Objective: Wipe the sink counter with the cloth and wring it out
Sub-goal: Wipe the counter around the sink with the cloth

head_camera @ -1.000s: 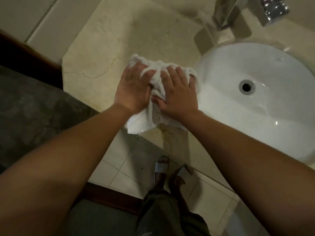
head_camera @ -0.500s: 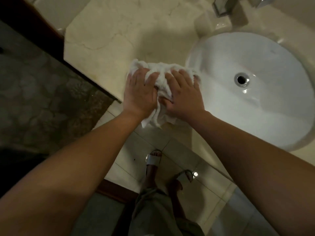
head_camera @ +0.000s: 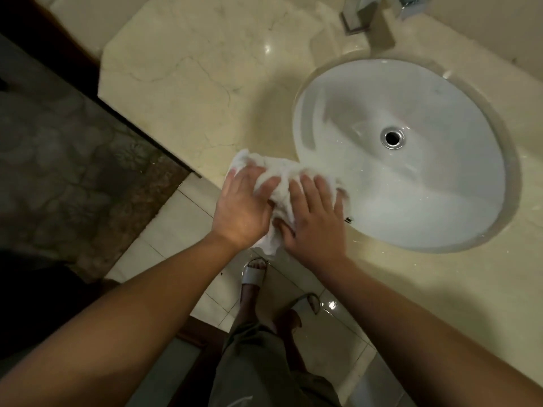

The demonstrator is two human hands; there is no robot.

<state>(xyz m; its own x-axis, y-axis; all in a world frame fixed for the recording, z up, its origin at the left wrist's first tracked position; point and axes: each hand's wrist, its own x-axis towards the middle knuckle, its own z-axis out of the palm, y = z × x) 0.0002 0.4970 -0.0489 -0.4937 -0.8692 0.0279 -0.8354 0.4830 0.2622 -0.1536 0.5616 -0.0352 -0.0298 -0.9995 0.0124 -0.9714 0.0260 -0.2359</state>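
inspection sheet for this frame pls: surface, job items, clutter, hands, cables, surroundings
Surface: beige marble counter, glossy, with a white round basin set into it.
Job's things: white cloth, bunched at the counter's front edge beside the basin, one end hanging over the edge.
Clutter: nothing seen.
Hands: left hand and right hand side by side, pressing on the cloth, fingers spread.
Cables: nothing seen.
Surroundings: metal tap behind the basin, drain, tiled floor, sandalled feet below.
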